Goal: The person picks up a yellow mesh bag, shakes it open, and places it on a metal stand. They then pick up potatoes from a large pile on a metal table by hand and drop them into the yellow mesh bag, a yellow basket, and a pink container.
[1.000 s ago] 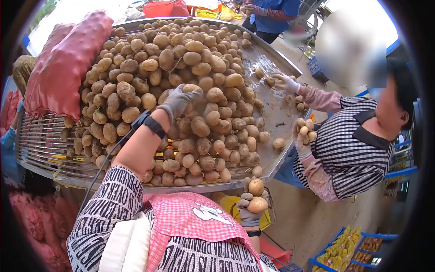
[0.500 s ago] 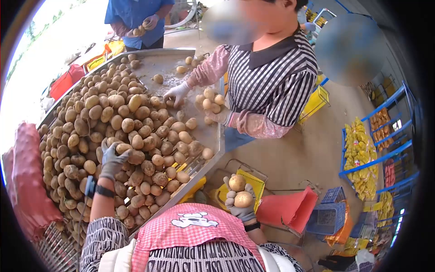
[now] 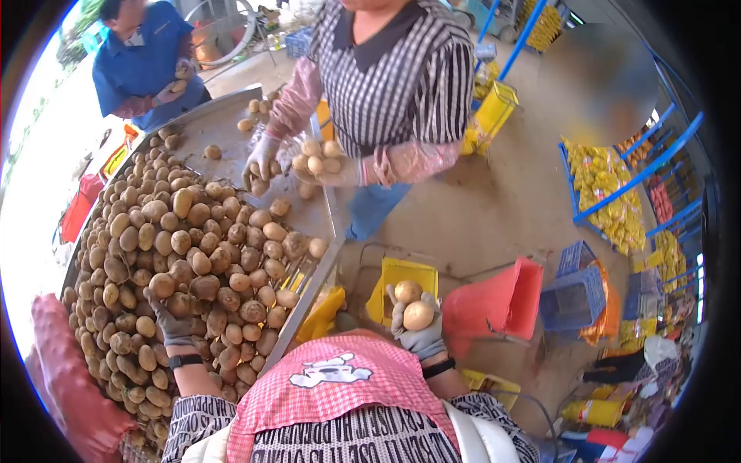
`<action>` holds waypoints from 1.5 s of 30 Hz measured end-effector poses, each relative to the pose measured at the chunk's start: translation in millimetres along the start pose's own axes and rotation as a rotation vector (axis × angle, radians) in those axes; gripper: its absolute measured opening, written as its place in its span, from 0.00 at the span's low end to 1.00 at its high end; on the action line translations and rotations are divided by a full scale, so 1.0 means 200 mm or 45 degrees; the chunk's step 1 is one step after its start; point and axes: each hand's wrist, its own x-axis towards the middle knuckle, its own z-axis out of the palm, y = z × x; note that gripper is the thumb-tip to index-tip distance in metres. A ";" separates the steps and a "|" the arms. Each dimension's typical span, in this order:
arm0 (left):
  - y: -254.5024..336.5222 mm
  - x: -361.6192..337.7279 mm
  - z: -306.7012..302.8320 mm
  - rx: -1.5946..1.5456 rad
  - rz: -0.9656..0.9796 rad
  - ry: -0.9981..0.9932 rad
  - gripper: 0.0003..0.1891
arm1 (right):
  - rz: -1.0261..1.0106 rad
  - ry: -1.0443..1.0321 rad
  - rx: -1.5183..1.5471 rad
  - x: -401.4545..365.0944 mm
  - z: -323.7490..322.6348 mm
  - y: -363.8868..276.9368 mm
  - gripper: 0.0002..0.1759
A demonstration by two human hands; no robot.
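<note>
My left hand [image 3: 174,326], in a grey glove, reaches into a big heap of potatoes [image 3: 147,231] on a metal sorting table [image 3: 320,258]. Its fingers curl around a potato [image 3: 179,305], and another potato [image 3: 162,285] sits against the fingertips. Beside my apron, clear of the table, my gloved right hand [image 3: 423,339] is turned up with its fingers wrapped round two potatoes, one light and round [image 3: 417,315], the other [image 3: 407,291] just above it.
Across the table a co-worker in a checked top [image 3: 386,77] handles potatoes; another in blue [image 3: 147,62] stands farther back. Near my right are a yellow container [image 3: 397,270], a red bin [image 3: 494,301] and a blue crate [image 3: 575,297]. A pink mesh sack [image 3: 69,363] leans at the left.
My left hand has drawn back toward me, with potatoes now at its fingers. My right hand still holds two potatoes. The view has turned, and the checked-top co-worker's hands have come together.
</note>
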 end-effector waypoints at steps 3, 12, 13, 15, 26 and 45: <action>-0.18 -0.30 0.27 -0.237 -0.101 -0.694 0.39 | -0.168 0.177 0.046 0.01 -0.07 -0.11 0.38; -1.14 -0.45 0.93 -0.086 -1.526 -1.159 0.49 | -0.243 0.414 0.077 0.02 -0.34 -0.27 0.32; -1.22 -0.48 0.98 0.109 -1.490 -1.179 0.44 | -0.352 0.437 -0.073 0.05 -0.33 -0.27 0.30; -1.36 -0.49 0.97 0.293 -1.443 -1.185 0.39 | -0.454 0.463 -0.235 0.05 -0.32 -0.25 0.27; -0.98 -0.54 0.38 1.000 -0.632 -0.586 0.12 | -0.023 0.511 -0.931 0.27 -0.12 -0.09 0.27; -0.48 -0.97 -0.30 0.550 0.021 0.136 0.14 | -1.024 -2.008 -3.466 1.08 0.34 1.70 0.37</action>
